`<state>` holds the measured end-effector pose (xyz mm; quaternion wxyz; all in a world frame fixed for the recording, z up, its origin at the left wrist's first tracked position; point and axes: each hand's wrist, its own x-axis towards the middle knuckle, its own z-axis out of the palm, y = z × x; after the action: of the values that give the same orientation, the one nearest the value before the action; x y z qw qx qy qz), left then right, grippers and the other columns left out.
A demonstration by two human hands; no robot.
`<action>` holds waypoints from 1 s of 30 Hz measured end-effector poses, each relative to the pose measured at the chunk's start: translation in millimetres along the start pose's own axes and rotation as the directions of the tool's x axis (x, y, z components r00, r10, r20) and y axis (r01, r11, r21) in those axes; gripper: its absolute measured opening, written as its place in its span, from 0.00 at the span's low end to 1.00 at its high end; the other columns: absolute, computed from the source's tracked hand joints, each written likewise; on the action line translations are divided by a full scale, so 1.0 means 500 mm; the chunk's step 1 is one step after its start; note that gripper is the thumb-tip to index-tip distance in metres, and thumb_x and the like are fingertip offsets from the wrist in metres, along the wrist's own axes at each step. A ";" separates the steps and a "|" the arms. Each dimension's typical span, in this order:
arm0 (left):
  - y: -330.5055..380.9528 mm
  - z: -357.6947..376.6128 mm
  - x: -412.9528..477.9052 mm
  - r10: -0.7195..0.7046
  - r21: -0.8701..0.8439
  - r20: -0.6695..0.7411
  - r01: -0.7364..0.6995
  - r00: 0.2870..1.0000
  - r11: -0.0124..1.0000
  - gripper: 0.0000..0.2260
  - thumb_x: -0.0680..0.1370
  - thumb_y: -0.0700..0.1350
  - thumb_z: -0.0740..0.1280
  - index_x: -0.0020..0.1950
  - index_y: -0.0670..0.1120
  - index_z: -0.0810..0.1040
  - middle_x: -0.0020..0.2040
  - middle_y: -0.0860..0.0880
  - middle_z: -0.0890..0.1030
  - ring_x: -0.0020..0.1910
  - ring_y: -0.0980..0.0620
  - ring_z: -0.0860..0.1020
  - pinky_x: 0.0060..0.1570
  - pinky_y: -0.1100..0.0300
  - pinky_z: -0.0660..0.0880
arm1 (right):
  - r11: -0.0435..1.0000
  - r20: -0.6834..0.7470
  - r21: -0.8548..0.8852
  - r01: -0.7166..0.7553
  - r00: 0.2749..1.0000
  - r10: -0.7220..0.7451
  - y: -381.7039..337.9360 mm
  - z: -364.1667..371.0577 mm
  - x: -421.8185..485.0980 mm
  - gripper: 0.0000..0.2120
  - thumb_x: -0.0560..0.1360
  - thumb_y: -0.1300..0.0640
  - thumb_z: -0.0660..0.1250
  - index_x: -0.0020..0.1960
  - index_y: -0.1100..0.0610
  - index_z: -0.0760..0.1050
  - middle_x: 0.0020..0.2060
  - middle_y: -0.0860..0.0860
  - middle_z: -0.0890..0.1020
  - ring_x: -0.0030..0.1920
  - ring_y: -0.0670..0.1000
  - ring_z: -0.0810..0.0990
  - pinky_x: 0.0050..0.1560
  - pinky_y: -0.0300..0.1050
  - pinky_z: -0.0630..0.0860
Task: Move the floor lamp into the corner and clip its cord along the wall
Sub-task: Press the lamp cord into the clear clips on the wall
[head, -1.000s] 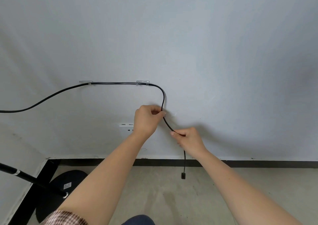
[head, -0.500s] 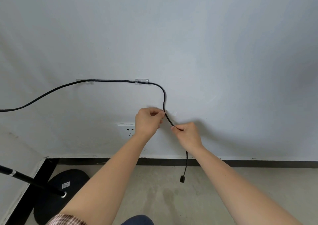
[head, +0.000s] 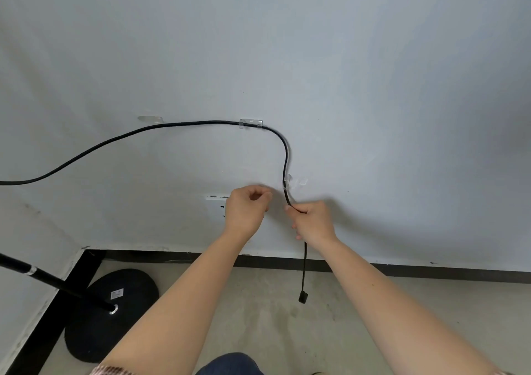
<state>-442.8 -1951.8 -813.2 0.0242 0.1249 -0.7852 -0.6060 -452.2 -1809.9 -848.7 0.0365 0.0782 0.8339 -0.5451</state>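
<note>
The floor lamp's round black base (head: 112, 314) stands in the corner at lower left, its black pole (head: 34, 272) leaning out of frame. The black cord (head: 184, 124) runs along the white wall, passes a clear clip (head: 149, 119), goes through a second clear clip (head: 250, 123), bends down and passes a third clear clip (head: 288, 183). My right hand (head: 314, 221) pinches the cord just below that third clip. The plug (head: 303, 298) dangles under it. My left hand (head: 248, 209) is curled shut beside the cord, not touching it.
A white wall socket (head: 215, 206) sits on the wall, partly hidden behind my left hand. A dark skirting board (head: 431, 272) runs along the wall's foot above a beige floor (head: 258, 317). The side wall closes the corner at left.
My left hand has let go of the cord at the third clip and drawn back to the left. The cord now sits in that clip. My right hand stays on the cord below it.
</note>
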 end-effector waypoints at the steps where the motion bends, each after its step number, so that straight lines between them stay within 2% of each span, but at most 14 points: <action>1: -0.010 0.000 0.001 -0.019 0.002 0.000 0.019 1.000 1.000 0.06 0.75 0.43 0.67 0.40 0.49 0.81 0.39 0.46 0.83 0.43 0.43 0.83 0.46 0.49 0.79 | 0.999 0.005 0.033 -0.013 1.000 0.013 0.001 0.000 0.000 0.12 0.74 0.54 0.69 0.36 0.60 0.83 0.22 0.50 0.73 0.24 0.49 0.72 0.25 0.41 0.76; 5: -0.072 0.006 -0.001 -0.142 0.069 0.039 0.139 0.989 0.988 0.08 0.76 0.41 0.65 0.51 0.42 0.82 0.41 0.46 0.83 0.45 0.45 0.82 0.49 0.50 0.79 | 0.989 0.041 0.140 -0.045 0.998 0.039 0.002 0.002 -0.005 0.11 0.74 0.55 0.70 0.33 0.52 0.81 0.23 0.51 0.74 0.20 0.45 0.71 0.25 0.40 0.75; 7: -0.102 0.012 -0.009 -0.222 0.091 0.075 0.215 0.972 0.972 0.09 0.76 0.41 0.64 0.53 0.41 0.82 0.45 0.44 0.83 0.43 0.47 0.80 0.49 0.50 0.79 | 0.980 0.044 0.186 -0.067 0.997 0.060 0.003 0.005 -0.007 0.09 0.74 0.55 0.71 0.36 0.54 0.82 0.23 0.51 0.75 0.20 0.46 0.71 0.25 0.39 0.74; 9: -0.120 0.018 -0.019 -0.327 0.093 0.118 0.317 0.938 0.944 0.10 0.78 0.42 0.63 0.54 0.41 0.80 0.46 0.44 0.82 0.40 0.48 0.80 0.46 0.52 0.80 | 0.966 0.043 0.242 -0.095 0.995 0.087 0.004 0.008 -0.010 0.07 0.74 0.55 0.71 0.43 0.59 0.84 0.22 0.50 0.76 0.21 0.46 0.72 0.26 0.40 0.75; 12: -0.128 0.031 -0.037 -0.513 0.103 0.243 0.504 0.823 0.858 0.12 0.80 0.46 0.60 0.59 0.42 0.74 0.43 0.43 0.82 0.37 0.47 0.81 0.37 0.56 0.80 | 0.942 0.055 0.309 -0.133 0.991 0.122 0.004 0.016 -0.013 0.07 0.73 0.55 0.71 0.42 0.58 0.84 0.23 0.51 0.76 0.22 0.49 0.72 0.32 0.45 0.77; 14: -0.129 0.044 -0.047 -0.596 0.005 0.326 0.629 0.734 0.777 0.14 0.80 0.48 0.59 0.62 0.42 0.71 0.43 0.40 0.81 0.37 0.45 0.81 0.35 0.55 0.81 | 0.927 0.066 0.342 -0.158 0.987 0.144 0.000 0.020 -0.016 0.07 0.73 0.55 0.71 0.39 0.57 0.83 0.25 0.52 0.76 0.23 0.50 0.72 0.34 0.46 0.79; 16: -0.137 0.056 -0.050 -0.630 -0.158 0.365 0.712 0.686 0.684 0.14 0.81 0.48 0.59 0.61 0.41 0.70 0.44 0.37 0.80 0.39 0.43 0.81 0.33 0.55 0.80 | 0.910 0.070 0.375 -0.175 0.985 0.161 -0.003 0.023 -0.020 0.07 0.73 0.55 0.71 0.40 0.58 0.83 0.25 0.53 0.76 0.23 0.50 0.72 0.32 0.44 0.79; 19: -0.152 0.067 -0.045 -0.653 -0.325 0.405 0.768 0.640 0.552 0.14 0.79 0.46 0.64 0.59 0.37 0.71 0.48 0.33 0.79 0.40 0.42 0.81 0.34 0.54 0.79 | 0.882 0.083 0.423 -0.209 0.978 0.192 -0.007 0.024 -0.025 0.08 0.73 0.55 0.72 0.44 0.61 0.83 0.26 0.53 0.76 0.24 0.50 0.73 0.30 0.41 0.79; 22: -0.165 0.068 -0.044 -0.670 -0.404 0.413 0.783 0.617 0.473 0.14 0.77 0.39 0.67 0.60 0.34 0.73 0.49 0.34 0.77 0.42 0.40 0.80 0.45 0.53 0.79 | 0.837 0.136 0.482 -0.257 0.966 0.219 -0.014 0.027 -0.030 0.08 0.74 0.55 0.71 0.46 0.61 0.82 0.27 0.53 0.76 0.23 0.49 0.73 0.29 0.40 0.80; 23: -0.170 0.067 -0.044 -0.672 -0.432 0.407 0.778 0.619 0.456 0.14 0.76 0.36 0.67 0.60 0.34 0.73 0.50 0.35 0.76 0.44 0.39 0.80 0.46 0.53 0.78 | 0.821 0.147 0.503 -0.269 0.963 0.226 -0.015 0.029 -0.031 0.08 0.74 0.55 0.71 0.46 0.61 0.82 0.26 0.53 0.76 0.22 0.48 0.73 0.29 0.40 0.80; 27: -0.179 0.060 -0.050 -0.686 -0.547 0.425 0.771 0.591 0.325 0.20 0.75 0.31 0.67 0.66 0.33 0.69 0.65 0.37 0.71 0.51 0.37 0.79 0.31 0.58 0.81 | 0.771 0.168 0.557 -0.307 0.952 0.257 -0.014 0.038 -0.032 0.07 0.73 0.56 0.72 0.45 0.60 0.82 0.24 0.51 0.77 0.22 0.47 0.74 0.31 0.42 0.81; 28: -0.182 0.059 -0.052 -0.691 -0.572 0.429 0.767 0.582 0.291 0.21 0.75 0.30 0.66 0.67 0.32 0.69 0.66 0.35 0.71 0.54 0.39 0.78 0.33 0.59 0.80 | 0.765 0.173 0.563 -0.313 0.950 0.261 -0.013 0.039 -0.031 0.07 0.73 0.55 0.72 0.45 0.60 0.82 0.24 0.51 0.77 0.22 0.47 0.75 0.31 0.42 0.81; 29: -0.184 0.057 -0.054 -0.696 -0.588 0.428 0.762 0.577 0.270 0.19 0.75 0.30 0.66 0.66 0.31 0.69 0.65 0.34 0.72 0.57 0.41 0.78 0.39 0.59 0.80 | 0.762 0.176 0.565 -0.316 0.949 0.263 -0.011 0.040 -0.030 0.07 0.73 0.55 0.72 0.45 0.60 0.82 0.24 0.51 0.77 0.22 0.48 0.75 0.32 0.43 0.81; 30: -0.188 0.056 -0.055 -0.702 -0.603 0.418 0.754 0.577 0.261 0.17 0.75 0.30 0.65 0.64 0.30 0.71 0.62 0.34 0.75 0.57 0.43 0.79 0.43 0.58 0.80 | 0.761 0.177 0.566 -0.317 0.948 0.263 -0.010 0.040 -0.030 0.07 0.73 0.55 0.72 0.44 0.60 0.82 0.25 0.51 0.77 0.22 0.48 0.75 0.32 0.43 0.81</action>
<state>-405.6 -1941.3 -907.4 -0.2347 0.4296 -0.3249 -0.8092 -438.8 -1831.5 -850.3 0.1307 0.1899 0.5992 -0.7667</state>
